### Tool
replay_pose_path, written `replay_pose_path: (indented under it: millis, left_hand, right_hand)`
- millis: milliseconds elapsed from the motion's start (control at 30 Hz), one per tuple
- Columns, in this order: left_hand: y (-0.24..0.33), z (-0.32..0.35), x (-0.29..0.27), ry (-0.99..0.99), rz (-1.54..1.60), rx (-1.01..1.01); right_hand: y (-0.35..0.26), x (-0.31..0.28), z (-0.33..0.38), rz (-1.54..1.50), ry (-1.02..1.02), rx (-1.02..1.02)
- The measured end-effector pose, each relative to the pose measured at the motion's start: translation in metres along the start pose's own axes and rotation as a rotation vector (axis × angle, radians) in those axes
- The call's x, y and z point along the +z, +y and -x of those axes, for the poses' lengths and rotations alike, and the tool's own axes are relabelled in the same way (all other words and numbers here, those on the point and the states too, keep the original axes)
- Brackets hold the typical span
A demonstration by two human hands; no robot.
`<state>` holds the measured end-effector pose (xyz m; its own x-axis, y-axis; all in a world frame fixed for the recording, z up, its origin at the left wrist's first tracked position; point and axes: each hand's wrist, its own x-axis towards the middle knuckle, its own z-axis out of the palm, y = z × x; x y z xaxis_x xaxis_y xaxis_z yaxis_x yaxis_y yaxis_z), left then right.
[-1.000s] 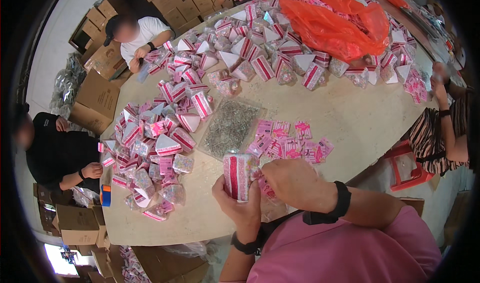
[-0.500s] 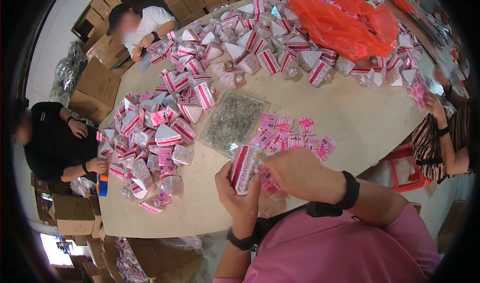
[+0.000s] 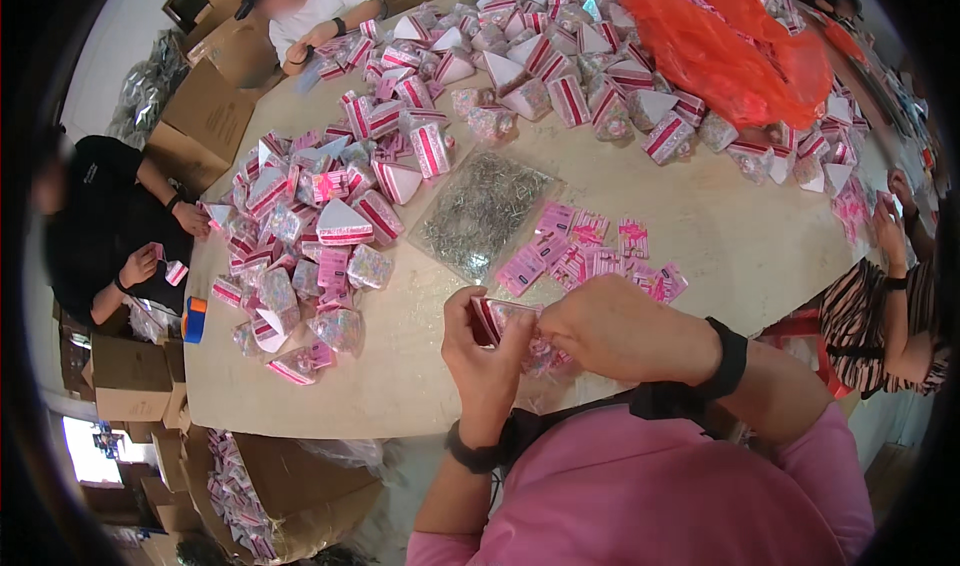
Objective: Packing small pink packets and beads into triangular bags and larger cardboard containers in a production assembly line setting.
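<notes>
My left hand [image 3: 487, 353] grips a small red-and-white striped card packet [image 3: 494, 317] at the near edge of the round table [image 3: 700, 226]. My right hand [image 3: 620, 328] pinches the same packet from the right, over a clear little bag of coloured beads [image 3: 545, 354] that is partly hidden under it. Just beyond my hands lie several flat pink cards [image 3: 590, 256] and a clear bag of small metal pieces [image 3: 484, 212].
A heap of finished striped triangular packets [image 3: 330, 216] covers the table's left and far side. An orange plastic bag [image 3: 730, 46] lies far right. Three other people sit around the table's edge. Cardboard boxes [image 3: 130, 376] stand on the floor at left.
My hands stay together on the packet; it has turned from upright and face-on to more edge-on. The view has shifted slightly down and left.
</notes>
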<state>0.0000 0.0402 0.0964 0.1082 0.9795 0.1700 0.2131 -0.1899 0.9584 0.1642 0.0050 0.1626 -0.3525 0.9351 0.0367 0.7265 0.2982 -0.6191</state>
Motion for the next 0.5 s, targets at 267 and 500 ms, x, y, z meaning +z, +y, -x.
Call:
replay_pose_path:
  millis: [267,500]
  left_hand:
    - [-0.003,-0.004,0.002,-0.017,0.067,-0.060]
    - [-0.031,-0.008,-0.003,-0.279,0.512,-0.434]
  right_hand:
    - [-0.003,0.003,-0.003,0.049,-0.063,-0.017]
    - [-0.005,0.002,-0.014,0.089,-0.058,-0.010]
